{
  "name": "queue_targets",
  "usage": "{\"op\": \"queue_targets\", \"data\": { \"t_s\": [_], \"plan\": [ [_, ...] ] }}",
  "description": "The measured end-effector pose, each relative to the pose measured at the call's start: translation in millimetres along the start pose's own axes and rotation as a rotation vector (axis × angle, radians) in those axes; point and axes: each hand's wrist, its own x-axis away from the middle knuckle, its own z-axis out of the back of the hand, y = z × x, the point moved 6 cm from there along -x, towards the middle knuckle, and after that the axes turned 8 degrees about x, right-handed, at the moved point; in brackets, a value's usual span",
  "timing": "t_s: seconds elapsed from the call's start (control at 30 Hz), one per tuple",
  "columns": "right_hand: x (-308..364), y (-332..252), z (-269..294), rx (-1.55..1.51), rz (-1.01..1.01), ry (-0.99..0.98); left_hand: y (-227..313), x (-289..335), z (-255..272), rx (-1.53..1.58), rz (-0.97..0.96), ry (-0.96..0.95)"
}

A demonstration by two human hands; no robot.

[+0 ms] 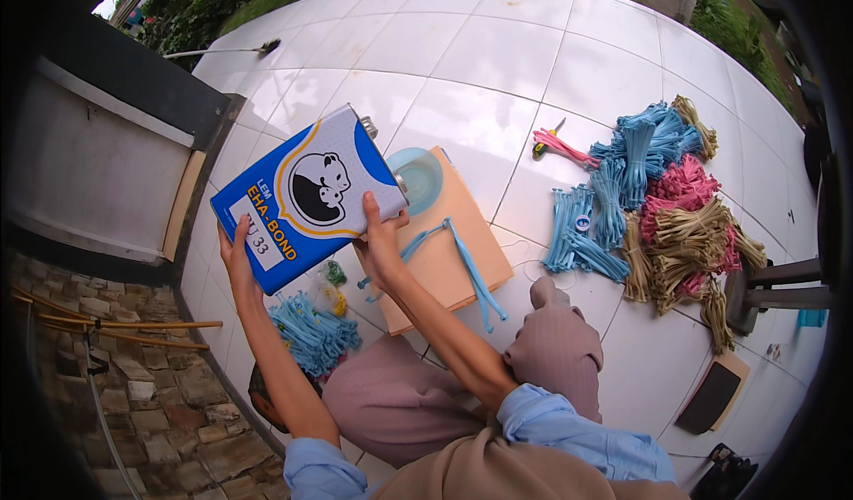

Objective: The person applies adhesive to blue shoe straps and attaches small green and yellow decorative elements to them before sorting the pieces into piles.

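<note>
A large rectangular blue and silver metal can [306, 194] is tilted between my hands, its cap side turned toward the right. My left hand [238, 265] grips its lower left end. My right hand [384, 241] holds it near the capped end, its thumb on the front face. Beside that end is a translucent light blue bowl [425, 182], partly hidden by the can; I cannot tell whether anything pours. The bowl rests on a flat peach-coloured board [462, 251]. A bent light blue strap [474, 273] lies on the board below my right hand.
Bundles of blue straps [635, 162], pink straps [680, 185] and tan straps [697, 242] are heaped at the right. A screwdriver [540, 149] lies by them. More blue straps [315, 331] sit near my left forearm. A dark stool [777, 285] stands far right.
</note>
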Motion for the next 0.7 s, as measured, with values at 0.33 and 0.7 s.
{"op": "queue_targets", "data": {
  "t_s": [0.33, 0.7],
  "plan": [
    [6.0, 1.4, -0.2, -0.005, -0.002, 0.013, -2.6, -0.7, 2.9, 0.000, 0.037, -0.018],
    [-8.0, 6.7, 6.8, 0.126, 0.091, -0.006, -20.5, -2.3, 9.7, 0.031, 0.077, -0.032]
  ]
}}
